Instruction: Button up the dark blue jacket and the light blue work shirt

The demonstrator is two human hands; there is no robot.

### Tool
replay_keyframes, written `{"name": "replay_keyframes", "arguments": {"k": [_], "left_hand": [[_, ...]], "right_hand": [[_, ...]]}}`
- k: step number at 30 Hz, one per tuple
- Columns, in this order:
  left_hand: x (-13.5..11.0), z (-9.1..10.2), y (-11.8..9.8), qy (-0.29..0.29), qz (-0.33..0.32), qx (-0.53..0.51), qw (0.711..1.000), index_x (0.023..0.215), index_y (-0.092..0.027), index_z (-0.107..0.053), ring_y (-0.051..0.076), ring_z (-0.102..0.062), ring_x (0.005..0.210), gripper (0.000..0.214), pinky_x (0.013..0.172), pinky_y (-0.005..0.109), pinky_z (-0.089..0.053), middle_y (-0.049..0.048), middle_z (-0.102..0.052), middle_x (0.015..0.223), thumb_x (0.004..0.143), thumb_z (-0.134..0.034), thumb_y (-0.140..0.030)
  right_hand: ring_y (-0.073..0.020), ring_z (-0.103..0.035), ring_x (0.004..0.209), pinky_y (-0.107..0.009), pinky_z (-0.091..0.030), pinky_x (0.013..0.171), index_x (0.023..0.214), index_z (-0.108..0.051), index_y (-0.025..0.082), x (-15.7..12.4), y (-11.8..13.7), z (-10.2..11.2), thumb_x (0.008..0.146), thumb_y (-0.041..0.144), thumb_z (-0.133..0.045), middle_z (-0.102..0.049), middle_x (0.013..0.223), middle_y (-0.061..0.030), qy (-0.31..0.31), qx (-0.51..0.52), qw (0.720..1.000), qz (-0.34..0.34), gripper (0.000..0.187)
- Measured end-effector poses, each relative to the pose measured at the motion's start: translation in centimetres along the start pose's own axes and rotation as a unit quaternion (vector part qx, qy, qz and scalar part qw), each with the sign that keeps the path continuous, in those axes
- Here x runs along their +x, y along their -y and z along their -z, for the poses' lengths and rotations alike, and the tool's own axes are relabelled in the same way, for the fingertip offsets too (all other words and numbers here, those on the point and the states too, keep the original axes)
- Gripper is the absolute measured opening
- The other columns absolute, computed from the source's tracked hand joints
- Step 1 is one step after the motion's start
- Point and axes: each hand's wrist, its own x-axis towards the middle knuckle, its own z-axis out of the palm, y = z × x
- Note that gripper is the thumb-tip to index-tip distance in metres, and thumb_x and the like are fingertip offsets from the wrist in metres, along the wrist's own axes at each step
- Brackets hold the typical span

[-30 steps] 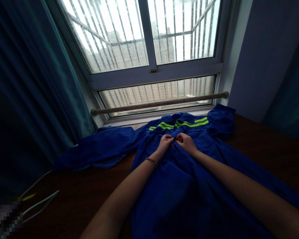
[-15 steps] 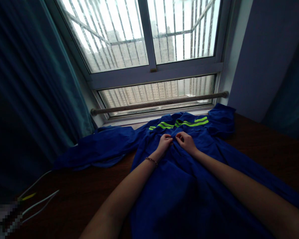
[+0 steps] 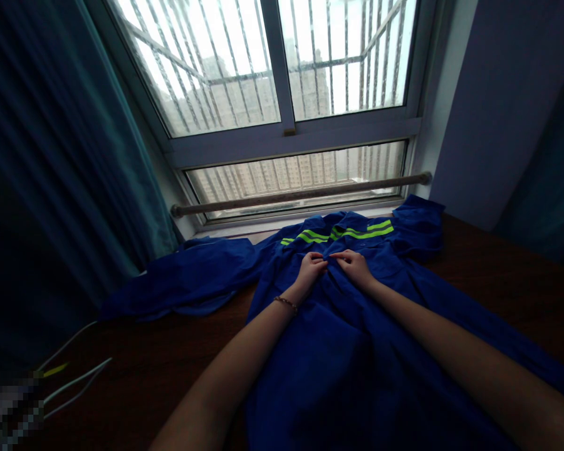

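Head view: the left hand (image 3: 311, 269) pinched the garment's (image 3: 333, 332) front; the right hand (image 3: 356, 268) had just straightened a finger toward it, its grip unclear, suggesting work continued at that spot. The garment spread to the worktop's (image 3: 493, 269) far edge, beneath the window (image 3: 286, 100).

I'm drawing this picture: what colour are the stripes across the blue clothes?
The stripes are bright yellow-green, seen in the head view.

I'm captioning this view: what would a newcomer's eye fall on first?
Probably the bright window across the top. Next, the yellow-green stripes on the blue garment spread below it. Then the left hand and right hand, close together on that garment, just below the stripes in the picture.
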Motion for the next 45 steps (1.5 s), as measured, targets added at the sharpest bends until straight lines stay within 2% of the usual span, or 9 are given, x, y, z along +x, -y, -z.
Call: {"name": "replay_keyframes", "arguments": {"k": [8,19,35,41,45], "left_hand": [[0.0,0.1,0.0,0.011,-0.014,0.004,1.000,0.082,-0.014,-0.044,0.008,-0.054,0.044,0.038,0.046,0.019,-0.040,-0.0025,-0.058,0.058,0.055,-0.070,-0.013],[-0.1,0.2,0.1,0.068,-0.020,-0.017,0.997,0.088,-0.010,-0.058,0.012,-0.058,0.055,0.037,0.055,0.022,-0.044,0.0022,-0.063,0.063,0.055,-0.072,-0.019],[0.0,0.1,0.3,0.064,-0.049,-0.010,0.997,0.085,-0.012,-0.058,0.012,-0.058,0.054,0.031,0.056,0.023,-0.045,0.0001,-0.061,0.060,0.057,-0.070,-0.020],[0.2,0.2,0.5,0.061,-0.052,-0.008,0.997,0.084,-0.013,-0.057,0.012,-0.058,0.055,0.032,0.057,0.023,-0.045,-0.0002,-0.060,0.059,0.057,-0.071,-0.022],[0.2,0.2,0.4,0.061,-0.053,-0.004,0.997,0.082,-0.012,-0.057,0.011,-0.058,0.054,0.030,0.054,0.021,-0.044,0.0000,-0.061,0.060,0.057,-0.071,-0.022]], "right_hand": [[-0.0165,-0.059,0.071,-0.027,-0.047,0.068,0.086,-0.070,0.014,0.6,-0.7,0.0,0.066,0.023,-0.047,-0.068,0.078,-0.0046,0.045,0.137,0.987,-0.076,0.031],[-0.0155,-0.056,0.062,-0.026,-0.044,0.060,0.081,-0.070,0.011,0.8,-0.2,0.4,0.058,0.023,-0.051,-0.065,0.063,-0.0037,0.066,0.192,0.968,-0.148,0.033],[-0.0136,-0.055,0.056,-0.024,-0.042,0.053,0.078,-0.068,0.013,0.5,-0.5,0.2,0.061,0.027,-0.054,-0.065,0.066,-0.0036,0.044,0.203,0.970,-0.128,0.026],[-0.0156,-0.057,0.062,-0.026,-0.044,0.057,0.078,-0.066,0.013,0.5,-0.7,0.2,0.062,0.034,-0.061,-0.066,0.072,-0.0058,0.040,0.178,0.979,-0.094,0.027],[-0.0138,-0.055,0.058,-0.024,-0.043,0.054,0.079,-0.065,0.013,0.6,-1.3,-0.1,0.060,0.035,-0.063,-0.064,0.069,-0.0039,0.053,0.142,0.986,-0.071,0.029]]}}
